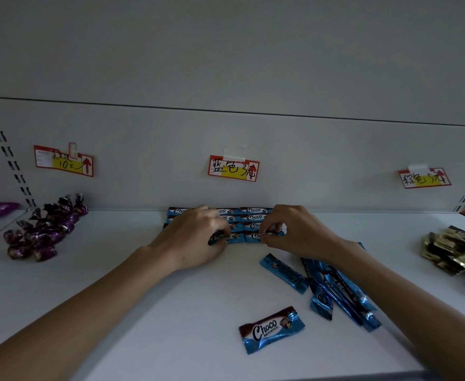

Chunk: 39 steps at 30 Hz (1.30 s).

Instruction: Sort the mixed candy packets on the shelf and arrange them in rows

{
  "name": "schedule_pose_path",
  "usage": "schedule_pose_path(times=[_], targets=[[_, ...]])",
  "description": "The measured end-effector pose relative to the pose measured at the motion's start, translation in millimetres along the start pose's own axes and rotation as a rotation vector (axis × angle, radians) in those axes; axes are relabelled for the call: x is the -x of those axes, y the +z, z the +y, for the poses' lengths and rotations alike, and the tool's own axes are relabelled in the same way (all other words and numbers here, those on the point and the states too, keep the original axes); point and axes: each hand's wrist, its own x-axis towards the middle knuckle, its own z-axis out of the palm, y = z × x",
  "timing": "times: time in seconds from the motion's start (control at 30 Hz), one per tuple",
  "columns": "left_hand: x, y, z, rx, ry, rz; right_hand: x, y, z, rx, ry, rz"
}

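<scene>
Choco packets (254,217) in rows | left hand (195,237) pinches one | right hand (300,229) pinches neighbour

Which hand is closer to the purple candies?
Left. The left hand pinches a blue Choco packet to the right of the purple candies; the right hand pinches the neighbouring packet, farther right.

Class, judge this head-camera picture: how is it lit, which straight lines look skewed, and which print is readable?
Head view: dim, even, bluish light; the back-panel seam tilts and the slotted upright leans, wide-angle distortion; the loose Choco packet reads sharply; the gold packets at the right edge look smeared, with glints.
</scene>
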Motion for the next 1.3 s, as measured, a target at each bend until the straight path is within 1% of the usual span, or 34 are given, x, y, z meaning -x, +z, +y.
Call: schedule_pose_path(times=[0.17,0.33,0.47,0.6,0.83,0.9,1.0,1.07,1.2,1.3], targets=[[1.3,-2.9,-2.1,0.0,-0.008,0.001,-1.3,1.6,0.3,-0.005,-0.001,0.01],[6.1,-11.3,-9.2,-0.004,-0.053,0.029,0.0,0.5,0.0,-0.022,-0.005,0.043],[13.3,-17.8,-13.2,0.027,-0.09,0.061,2.3,-0.3,-2.8,-0.017,-0.013,0.055],[18.6,-20.9,-11.6,0.061,-0.113,0.058,5.8,-0.9,-7.1,-0.016,-0.014,0.054],[24.4,-20.4,-4.8,0.096,-0.093,0.055,19.2,-3.9,-11.8,-0.005,-0.029,0.048],[24.5,-18.6,0.1,0.111,-0.077,0.051,22.8,-7.1,-12.9,0.002,-0.029,0.014],[24.4,-15.6,10.0,0.118,-0.041,0.021,29.1,-10.6,-13.8,0.008,-0.027,-0.086],[24.8,-14.3,17.8,0.152,-0.02,-0.006,32.5,-10.0,-14.2,0.019,-0.029,-0.12],[24.4,-12.5,33.3,0.18,0.035,-0.065,32.0,-9.2,-14.6,0.018,-0.04,-0.11],[24.5,-11.6,43.1,0.183,0.033,-0.133,29.5,-8.9,-15.4,0.003,-0.047,-0.118]])
